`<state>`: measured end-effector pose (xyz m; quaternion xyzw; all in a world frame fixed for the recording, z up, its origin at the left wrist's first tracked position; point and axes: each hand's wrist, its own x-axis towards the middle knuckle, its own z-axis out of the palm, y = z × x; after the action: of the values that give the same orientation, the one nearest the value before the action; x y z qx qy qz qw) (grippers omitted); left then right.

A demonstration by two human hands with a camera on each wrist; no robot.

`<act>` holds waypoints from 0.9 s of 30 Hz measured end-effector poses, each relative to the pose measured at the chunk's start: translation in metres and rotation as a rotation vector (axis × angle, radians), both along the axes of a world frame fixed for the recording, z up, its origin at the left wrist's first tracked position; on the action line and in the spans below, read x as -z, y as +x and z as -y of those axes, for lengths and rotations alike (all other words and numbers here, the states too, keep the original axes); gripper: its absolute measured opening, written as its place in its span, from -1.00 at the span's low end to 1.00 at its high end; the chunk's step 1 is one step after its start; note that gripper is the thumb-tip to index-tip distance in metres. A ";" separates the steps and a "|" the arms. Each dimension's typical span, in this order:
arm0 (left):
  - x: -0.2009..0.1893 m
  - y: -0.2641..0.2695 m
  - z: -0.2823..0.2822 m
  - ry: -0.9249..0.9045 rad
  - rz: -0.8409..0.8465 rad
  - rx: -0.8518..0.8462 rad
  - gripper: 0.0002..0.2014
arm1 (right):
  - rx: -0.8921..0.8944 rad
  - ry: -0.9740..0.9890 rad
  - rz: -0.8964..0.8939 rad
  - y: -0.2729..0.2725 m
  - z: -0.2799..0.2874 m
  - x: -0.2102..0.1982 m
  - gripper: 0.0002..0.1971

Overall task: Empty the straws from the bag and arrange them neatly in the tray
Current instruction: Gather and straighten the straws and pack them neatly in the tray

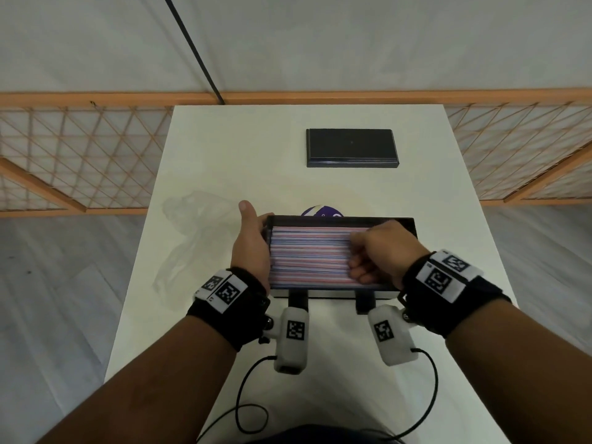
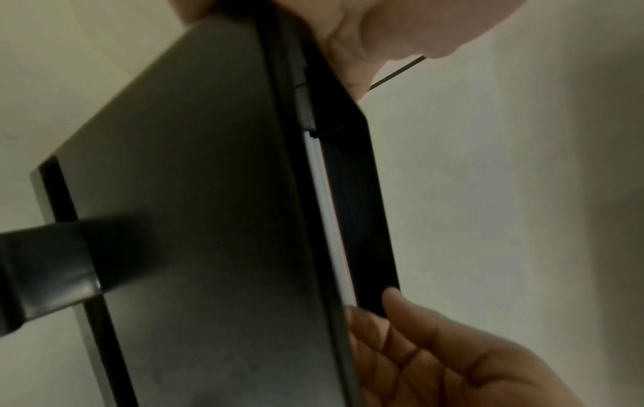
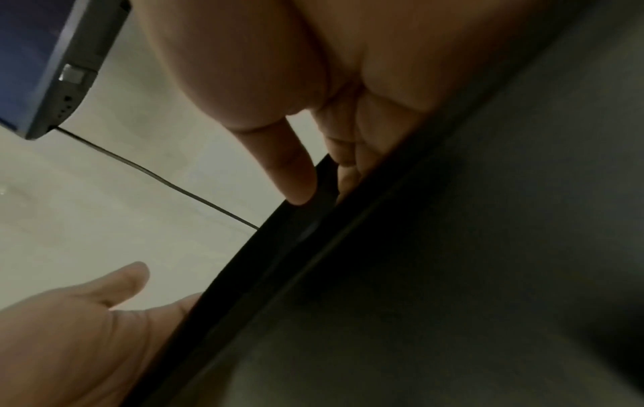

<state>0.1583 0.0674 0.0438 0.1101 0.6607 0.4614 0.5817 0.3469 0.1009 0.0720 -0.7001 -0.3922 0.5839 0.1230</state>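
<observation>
The straws (image 1: 309, 257) lie side by side in the black tray (image 1: 339, 218), a striped red, blue and white layer running lengthwise and filling it nearly from wall to wall; the tray sits on the white table (image 1: 198, 142) near the person's edge. The left hand (image 1: 251, 243) is at the tray's left end, palm against the end wall, thumb straight up and fingers reaching round the far corner, bracing it rather than clenching. The right hand (image 1: 381, 254) rests on the straws at the tray's right end with its fingers curled down onto them; whether it pinches any single straw cannot be told. The step looks like final squaring-up, with the task close to done. To do it well, keep the left hand steady as a stop and nudge the straw ends toward it with light, flat pressure so none ride up over the others or bend. The emptied clear bag (image 1: 192, 232) lies crumpled on the table left of the tray, just beyond the left hand. A purple and white round object (image 1: 322, 211) peeks out behind the tray's far wall, and a black box (image 1: 351, 148) sits farther back, well apart.
</observation>
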 end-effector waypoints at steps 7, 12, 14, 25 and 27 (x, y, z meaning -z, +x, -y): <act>0.005 -0.002 0.001 0.021 -0.027 0.023 -0.20 | 0.064 0.034 -0.148 -0.010 0.000 -0.002 -0.85; 0.005 -0.001 0.000 0.004 -0.059 0.063 -0.20 | 0.119 0.166 0.031 0.005 -0.001 -0.002 -0.84; 0.005 -0.001 -0.001 0.000 -0.071 0.070 -0.22 | 0.113 0.113 -0.078 -0.004 0.002 0.001 -0.83; 0.003 -0.002 0.000 -0.010 -0.083 0.079 -0.24 | 0.356 -0.176 -0.514 -0.014 -0.003 0.008 -0.86; 0.002 -0.002 0.000 -0.019 -0.084 0.073 -0.25 | 0.361 -0.193 -0.569 -0.016 -0.002 0.008 -0.87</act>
<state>0.1563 0.0677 0.0416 0.1480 0.6845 0.4285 0.5709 0.3304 0.1031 0.0641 -0.5756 -0.1550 0.7590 0.2618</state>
